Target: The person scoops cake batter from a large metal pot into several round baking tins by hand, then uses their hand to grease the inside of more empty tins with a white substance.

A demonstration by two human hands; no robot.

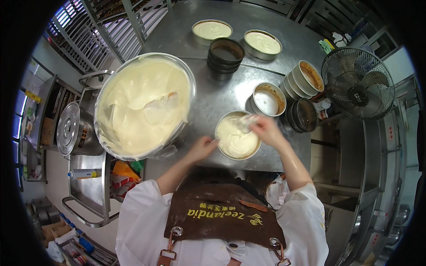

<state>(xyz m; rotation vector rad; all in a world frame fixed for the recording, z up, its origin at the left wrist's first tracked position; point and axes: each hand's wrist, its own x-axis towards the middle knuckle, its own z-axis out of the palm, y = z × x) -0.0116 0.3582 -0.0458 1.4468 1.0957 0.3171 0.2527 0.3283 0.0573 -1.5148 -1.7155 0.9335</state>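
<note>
A round cake tin (218, 148) filled with pale cream batter (236, 141) stands before me on the steel table. My left hand (204, 147) is at its left rim, fingers curled in and fingertips against the edge. In my right hand (265, 130) is a whitish scraper (245, 122), gripped over the right side of the tin, its blade blurred at the batter. To the left, a large metal bowl (194, 84) holds much more of the same batter (133, 102). A pale scraper-like tool (162, 108), smeared with batter, lies in it.
An unfilled lined tin (267, 101) stands just beyond my right hand. Beside it are stacks of pale tins (304, 82) and dark tins (303, 116), then a fan (358, 88). Farther back stand a dark tin stack (225, 55) and two filled tins (212, 30). A lidded pot (73, 128) is at left.
</note>
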